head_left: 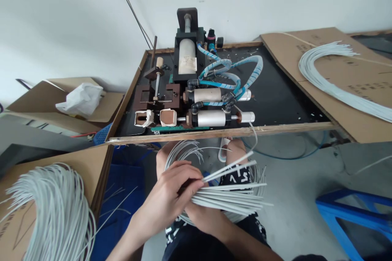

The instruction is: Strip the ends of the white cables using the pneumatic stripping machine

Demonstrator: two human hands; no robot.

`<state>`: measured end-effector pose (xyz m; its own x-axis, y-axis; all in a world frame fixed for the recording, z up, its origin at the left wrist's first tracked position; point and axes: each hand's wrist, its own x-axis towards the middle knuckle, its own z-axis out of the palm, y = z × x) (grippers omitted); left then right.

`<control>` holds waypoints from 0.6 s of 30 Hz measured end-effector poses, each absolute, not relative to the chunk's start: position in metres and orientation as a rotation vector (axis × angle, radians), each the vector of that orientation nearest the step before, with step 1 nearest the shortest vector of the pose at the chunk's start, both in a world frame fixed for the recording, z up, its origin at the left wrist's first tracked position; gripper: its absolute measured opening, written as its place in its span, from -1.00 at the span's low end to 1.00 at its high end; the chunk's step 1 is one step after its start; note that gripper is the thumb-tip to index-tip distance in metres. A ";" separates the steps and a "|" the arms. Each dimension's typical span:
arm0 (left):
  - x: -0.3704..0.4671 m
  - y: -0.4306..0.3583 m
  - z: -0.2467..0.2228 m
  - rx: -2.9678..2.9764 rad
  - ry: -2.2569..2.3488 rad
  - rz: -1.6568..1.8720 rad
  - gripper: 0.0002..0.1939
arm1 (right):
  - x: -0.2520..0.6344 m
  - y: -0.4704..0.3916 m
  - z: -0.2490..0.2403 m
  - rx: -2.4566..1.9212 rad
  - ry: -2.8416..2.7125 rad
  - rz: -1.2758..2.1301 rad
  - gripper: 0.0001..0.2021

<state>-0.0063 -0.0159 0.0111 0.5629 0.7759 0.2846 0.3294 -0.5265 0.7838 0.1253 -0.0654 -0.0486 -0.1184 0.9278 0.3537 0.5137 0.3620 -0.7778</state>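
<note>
Above my lap, my left hand (179,183) is closed with thumb and fingers pinching a few pale grey wires at the near end of a bundle. Beneath it, my right hand (205,214) is wrapped round the same wire bundle (229,200), its fingers largely hidden by the left hand and the wires. The wire ends fan out to the right, a few angled upward apart from the others. Looped lengths of the bundle hang behind and below my hands. Just beyond stands a bench machine (211,118) with metal cylinders and blue air hoses (245,77).
A large wire bundle (58,208) lies on cardboard (94,159) at left. Another curved wire bundle (333,85) rests on a cardboard sheet (294,61) at right. An open box (39,98) holds a white plastic bag (81,100). A blue stool (352,216) stands lower right.
</note>
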 end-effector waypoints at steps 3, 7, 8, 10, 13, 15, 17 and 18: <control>-0.009 -0.016 0.005 2.057 1.016 0.845 -0.91 | 0.122 -0.064 -0.047 -1.272 -1.697 0.632 -0.63; -0.012 -0.017 -0.001 1.983 1.129 0.906 -0.92 | 0.117 -0.061 -0.039 -1.244 -1.305 0.955 -0.67; -0.013 -0.017 -0.002 1.973 1.147 0.939 -0.92 | 0.117 -0.061 -0.038 -1.218 -1.213 1.040 -0.68; -0.013 -0.018 -0.001 1.952 1.143 1.009 -0.91 | 0.116 -0.063 -0.037 -1.185 -1.127 1.121 -0.71; -0.013 -0.020 0.001 1.960 1.072 1.105 -0.95 | 0.115 -0.070 -0.043 -1.170 -1.064 1.122 -0.84; -0.013 -0.019 0.003 2.041 1.046 1.174 -0.91 | 0.113 -0.074 -0.049 -1.177 -1.039 1.120 -0.89; -0.014 -0.018 0.004 2.185 1.043 1.234 -0.83 | 0.112 -0.078 -0.054 -1.189 -1.068 1.113 -0.90; -0.014 -0.017 0.004 2.268 1.045 1.259 -0.81 | 0.111 -0.079 -0.055 -1.208 -1.062 1.098 -0.91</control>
<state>-0.0139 -0.0168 0.0043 0.3359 0.7403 0.5824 0.4360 -0.6702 0.6005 0.1115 -0.0787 -0.0550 0.1588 0.9869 0.0286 -0.0614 0.0388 -0.9974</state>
